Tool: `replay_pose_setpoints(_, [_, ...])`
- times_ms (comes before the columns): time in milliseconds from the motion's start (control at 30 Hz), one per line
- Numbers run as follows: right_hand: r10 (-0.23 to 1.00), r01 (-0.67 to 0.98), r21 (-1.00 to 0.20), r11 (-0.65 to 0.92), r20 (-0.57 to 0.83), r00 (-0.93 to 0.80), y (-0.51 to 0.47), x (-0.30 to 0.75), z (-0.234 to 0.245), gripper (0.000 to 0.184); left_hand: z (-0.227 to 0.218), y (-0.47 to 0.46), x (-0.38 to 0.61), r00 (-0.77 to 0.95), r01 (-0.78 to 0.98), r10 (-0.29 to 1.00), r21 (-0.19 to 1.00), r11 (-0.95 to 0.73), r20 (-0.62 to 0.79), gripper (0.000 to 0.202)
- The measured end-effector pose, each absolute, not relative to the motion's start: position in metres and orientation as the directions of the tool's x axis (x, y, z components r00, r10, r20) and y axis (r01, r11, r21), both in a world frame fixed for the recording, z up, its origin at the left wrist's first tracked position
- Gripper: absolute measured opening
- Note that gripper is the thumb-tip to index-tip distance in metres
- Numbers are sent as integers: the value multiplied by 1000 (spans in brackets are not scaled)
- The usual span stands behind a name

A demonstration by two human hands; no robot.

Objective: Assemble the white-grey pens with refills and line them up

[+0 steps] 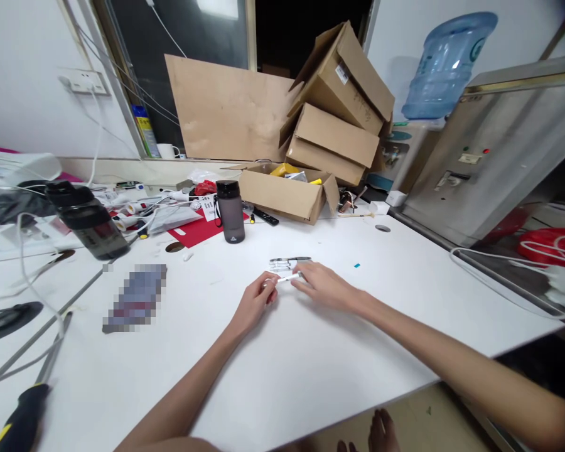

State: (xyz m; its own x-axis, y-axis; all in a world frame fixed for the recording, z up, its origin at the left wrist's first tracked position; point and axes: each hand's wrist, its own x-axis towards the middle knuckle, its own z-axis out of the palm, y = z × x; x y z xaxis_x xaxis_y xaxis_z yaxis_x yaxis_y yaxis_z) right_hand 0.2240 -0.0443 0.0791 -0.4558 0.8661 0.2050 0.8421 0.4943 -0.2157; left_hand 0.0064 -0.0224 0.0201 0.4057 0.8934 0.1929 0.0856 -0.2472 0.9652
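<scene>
Both my hands rest on the white table (311, 351) near its middle. My left hand (254, 301) and my right hand (322, 284) each pinch one end of a thin white stick-like item (288, 278) held between them. Just beyond my fingers lies a small clear packet (289, 262) with a dark strip along its top. What the white item is, I cannot make out.
A dark bottle (230, 211) stands behind the hands, an open cardboard box (287, 193) and stacked boxes (339, 107) further back. A tipped black bottle (87, 220), cables and a screwdriver (23, 414) lie left. A water dispenser (489, 150) stands right. My bare feet (381, 433) show below the table edge.
</scene>
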Motion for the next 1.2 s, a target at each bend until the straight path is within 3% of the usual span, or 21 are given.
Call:
replay_pose_setpoints(100, [897,753,-491,438,188,-400,-50,233,62,37,21,-22,5,430,75,889,975,-210,158,34])
replay_pose_setpoints(200, [897,646,-632,429,215,-386,-44,238,47,33,22,-22,5,416,76,899,979,-189,141,33])
replay_pose_setpoints(567, [905,476,-770,425,369,-211,-38,240,26,20,24,-23,7,398,81,915,991,-108,67,33])
replay_pose_setpoints(767, [957,378,-887,266,195,-215,-41,240,31,29,21,-20,8,391,61,918,993,-100,68,31])
replay_pose_setpoints(967, [917,397,-826,399,369,-153,-42,242,29,22,19,-18,10,386,11,921,998,-66,57,29])
replay_pose_setpoints(1133, [969,304,-925,229,187,-161,-43,243,27,26,20,-19,10,402,-38,915,999,-26,39,29])
replay_pose_setpoints(1200, [962,308,-913,266,229,-152,-44,244,27,20,21,-20,9,405,-52,914,999,-5,26,29])
